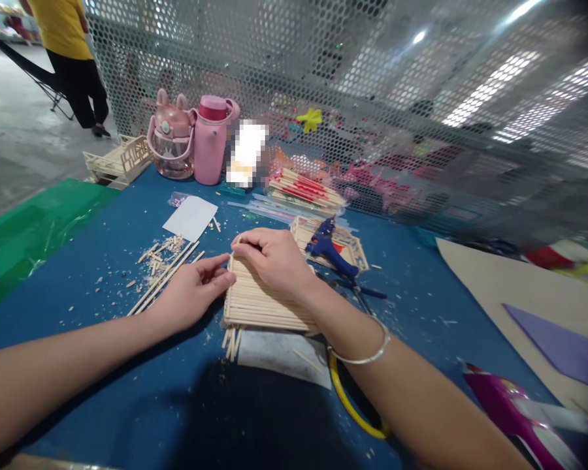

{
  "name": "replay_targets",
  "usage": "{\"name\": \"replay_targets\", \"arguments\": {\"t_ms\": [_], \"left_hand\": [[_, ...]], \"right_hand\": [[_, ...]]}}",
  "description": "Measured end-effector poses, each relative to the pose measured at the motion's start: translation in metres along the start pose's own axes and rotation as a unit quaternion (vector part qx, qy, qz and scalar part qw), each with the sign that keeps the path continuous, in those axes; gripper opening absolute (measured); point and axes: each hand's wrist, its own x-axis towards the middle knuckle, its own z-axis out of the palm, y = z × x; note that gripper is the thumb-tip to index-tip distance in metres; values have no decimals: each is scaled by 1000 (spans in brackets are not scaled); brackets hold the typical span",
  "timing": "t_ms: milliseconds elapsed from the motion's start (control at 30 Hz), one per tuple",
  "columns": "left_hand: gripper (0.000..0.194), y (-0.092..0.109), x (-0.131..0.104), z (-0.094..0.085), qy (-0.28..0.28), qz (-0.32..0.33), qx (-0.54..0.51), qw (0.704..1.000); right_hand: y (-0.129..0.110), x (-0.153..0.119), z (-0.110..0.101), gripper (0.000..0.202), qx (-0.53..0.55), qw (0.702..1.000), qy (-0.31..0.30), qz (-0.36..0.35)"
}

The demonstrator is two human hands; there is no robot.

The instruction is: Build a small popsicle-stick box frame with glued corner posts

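A panel of thin wooden sticks (264, 303), laid side by side, rests on the blue table in front of me. My left hand (196, 287) holds the panel's left edge with thumb and forefinger. At the far left corner my right hand (274, 258) pinches the end of a wooden stick (237, 241), mostly hidden under the fingers. Loose long sticks (164, 281) lie beside my left hand. A few short sticks (232, 343) and a paper sheet (284, 356) lie partly under the panel's near side. Behind my right hand, a blue glue gun (330, 248) rests on another stick piece (360, 254).
Cut stick bits (159, 254) and a white card (191, 219) lie left. Pink bottles (210, 143) stand against the perforated metal screen (294, 59). Bundled sticks (306, 189) lie at the back. A yellow ring handle (355, 408) and a purple tape dispenser (519, 408) are near right.
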Motion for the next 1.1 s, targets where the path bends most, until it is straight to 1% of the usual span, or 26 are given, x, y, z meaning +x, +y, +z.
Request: {"name": "replay_targets", "arguments": {"t_ms": [300,500,600,667,700,767,800,833,900,967,1100], "left_hand": [[49,6,-2,0,14,10,49,999],[47,4,-2,-1,18,34,50,998],[50,6,-2,0,13,20,37,999],[50,7,-2,0,8,10,32,999],[49,8,-2,0,5,8,31,999],[49,7,-2,0,4,8,27,1000],[49,7,-2,0,3,6,21,1000],[49,6,-2,0,2,4,13,1000],[51,5,-1,0,1,-4,-5,1000],[52,5,-2,1,0,-12,-11,1000],[51,8,-2,2,4,-31,-6,999]], "right_hand": [[1,0,1,19,-9,1000,-9,-10],[1,1,1,19,-6,1000,-10,-17],[1,0,1,21,22,1000,-7,-1],[1,-2,-1,18,43,999,0,29],[2,-2,-3,22,53,997,0,47],[2,-4,-9,43,74,995,7,74],[3,-5,-13,50,84,993,17,77],[3,-6,-17,50,92,993,32,73],[3,-9,-26,40,95,991,70,57],[4,-13,-33,30,74,991,100,46],[6,-22,-34,26,6,992,118,37]]}}
